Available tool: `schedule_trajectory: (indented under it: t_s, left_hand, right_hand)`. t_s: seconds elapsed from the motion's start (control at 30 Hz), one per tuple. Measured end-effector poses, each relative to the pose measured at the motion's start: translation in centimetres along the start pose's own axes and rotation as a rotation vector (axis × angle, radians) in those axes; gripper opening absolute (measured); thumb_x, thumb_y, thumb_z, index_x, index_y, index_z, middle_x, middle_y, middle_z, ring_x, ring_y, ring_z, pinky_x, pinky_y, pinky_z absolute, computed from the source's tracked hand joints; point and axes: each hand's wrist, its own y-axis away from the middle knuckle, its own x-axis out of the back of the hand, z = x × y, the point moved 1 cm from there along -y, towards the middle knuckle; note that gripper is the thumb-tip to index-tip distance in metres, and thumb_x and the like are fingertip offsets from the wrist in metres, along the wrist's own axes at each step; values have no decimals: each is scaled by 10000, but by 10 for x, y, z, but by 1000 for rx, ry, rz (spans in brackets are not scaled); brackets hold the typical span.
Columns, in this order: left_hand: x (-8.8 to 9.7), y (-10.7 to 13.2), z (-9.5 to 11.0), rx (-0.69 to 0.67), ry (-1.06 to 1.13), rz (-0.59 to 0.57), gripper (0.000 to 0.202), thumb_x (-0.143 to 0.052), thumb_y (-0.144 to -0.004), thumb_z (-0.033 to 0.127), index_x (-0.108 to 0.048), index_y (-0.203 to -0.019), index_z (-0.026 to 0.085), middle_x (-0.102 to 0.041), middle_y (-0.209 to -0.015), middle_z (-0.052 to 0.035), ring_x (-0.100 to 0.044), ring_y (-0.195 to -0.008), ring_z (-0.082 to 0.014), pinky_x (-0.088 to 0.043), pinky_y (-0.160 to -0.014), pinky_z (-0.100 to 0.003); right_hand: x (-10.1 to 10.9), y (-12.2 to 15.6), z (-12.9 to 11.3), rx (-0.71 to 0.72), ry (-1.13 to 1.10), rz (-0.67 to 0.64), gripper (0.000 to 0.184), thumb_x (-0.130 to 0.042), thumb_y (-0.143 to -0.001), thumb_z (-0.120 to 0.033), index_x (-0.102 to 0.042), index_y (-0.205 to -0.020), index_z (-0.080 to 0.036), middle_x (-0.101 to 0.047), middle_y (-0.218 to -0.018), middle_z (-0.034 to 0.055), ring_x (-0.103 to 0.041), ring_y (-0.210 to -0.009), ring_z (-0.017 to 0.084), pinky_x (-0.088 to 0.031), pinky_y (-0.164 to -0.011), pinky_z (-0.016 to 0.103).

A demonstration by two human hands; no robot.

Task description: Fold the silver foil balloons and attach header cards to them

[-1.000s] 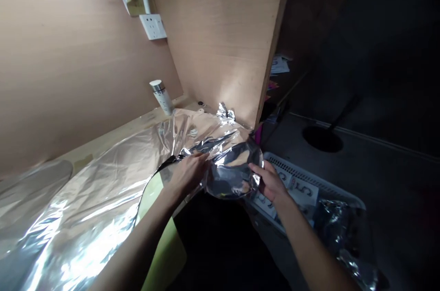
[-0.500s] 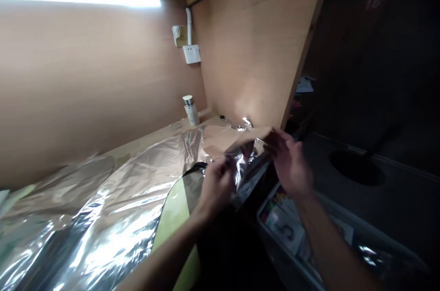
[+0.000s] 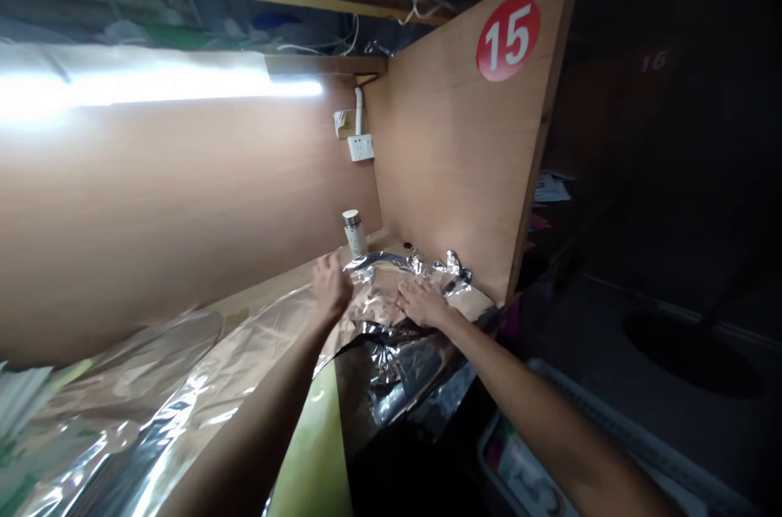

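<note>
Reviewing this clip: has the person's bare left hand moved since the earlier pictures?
Yes: the left hand has moved along the crumpled silver foil, closer to the white metal-capped bottle.

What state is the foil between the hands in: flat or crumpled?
Crumpled: the aluminium foil bunches in creases between the left hand and right hand.

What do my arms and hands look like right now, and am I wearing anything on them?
Both are bare: no sleeve shows on the left forearm or the right forearm. The left hand and right hand have no gloves, and no watch, bracelet or ring is visible.
</note>
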Motion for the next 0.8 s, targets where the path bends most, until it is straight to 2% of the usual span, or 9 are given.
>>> schedule_trajectory:
  t_s: [0.1, 0.17, 0.23, 0.33, 0.43, 0.53, 0.63, 0.73, 0.8]
  left_hand:
    - [-39, 33, 1, -181, -168, -122, 252, -662, -910, 341, -681, -1107, 186, -697, -1143, -153, -632, -1108, -317, -463, -990, -427]
    - [-67, 56, -2, -305, -390, -228, 304, -669, -891, 340, -667, -1142, 167, -703, -1094, -169, -655, -1051, -322, -482, -947, -423]
    - [-89, 71, -7, -365, -555, -284, 303, -641, -883, 263, -657, -1153, 127, -690, -1092, -209, -654, -1066, -341, -484, -939, -439]
    - [-103, 75, -13, -341, -609, -292, 298, -618, -833, 138, -665, -1120, 76, -670, -1117, -263, -642, -1104, -379, -482, -939, -471]
    - [-102, 68, -15, -289, -613, -299, 277, -612, -807, 88, -689, -1073, 88, -697, -1047, -245, -670, -1053, -373, -496, -903, -467]
    - [-89, 65, -15, -219, -546, -294, 217, -666, -770, 85, -714, -977, 128, -719, -897, -191, -701, -948, -351, -504, -861, -449]
    - [-73, 68, -15, -144, -397, -209, 160, -640, -825, 124, -716, -965, 139, -719, -907, -190, -692, -966, -348, -486, -877, -450]
    - [-59, 75, -18, -57, -169, -75, 212, -501, -954, 206, -707, -953, 158, -718, -964, -175, -673, -1014, -322, -461, -927, -444]
    - [-53, 81, -23, 17, 21, 19, 329, -380, -1021, 273, -688, -992, 161, -714, -1003, -151, -663, -1015, -286, -474, -918, -406]
  right_hand:
    - [4, 4, 15, -133, -76, 163, 492, -381, -1044, -432, -575, -1419, -180, -561, -1478, 176, -481, -1390, 314, -310, -1161, 485]
    - [13, 8, 33, -280, -120, 271, 488, -357, -1042, -378, -624, -1327, -86, -614, -1361, 275, -549, -1314, 348, -354, -1117, 489]
    - [20, 9, 52, -412, -173, 329, 481, -428, -1015, -407, -687, -1186, -39, -671, -1192, 336, -621, -1207, 394, -427, -1034, 502]
    - [22, 3, 69, -497, -305, 320, 387, -661, -881, -481, -748, -879, -104, -731, -790, 239, -733, -875, 357, -546, -786, 408]
    - [23, -10, 65, -519, -450, 346, 276, -765, -775, -418, -720, -771, -145, -668, -563, 104, -692, -578, 259, -517, -543, 304]
    - [40, -21, 49, -511, -539, 441, 232, -673, -838, -339, -715, -866, -113, -682, -603, 86, -661, -512, 212, -477, -473, 265]
    - [72, -31, 18, -441, -522, 548, 272, -531, -921, -297, -710, -967, -97, -741, -802, 146, -714, -698, 231, -511, -586, 268]
    - [100, -46, -41, -284, -436, 610, 318, -448, -974, -316, -700, -1055, -141, -744, -1067, 183, -697, -997, 279, -513, -809, 308]
    - [105, -56, -100, -105, -326, 538, 359, -396, -1014, -347, -672, -1145, -159, -723, -1150, 190, -673, -1078, 298, -490, -890, 347]
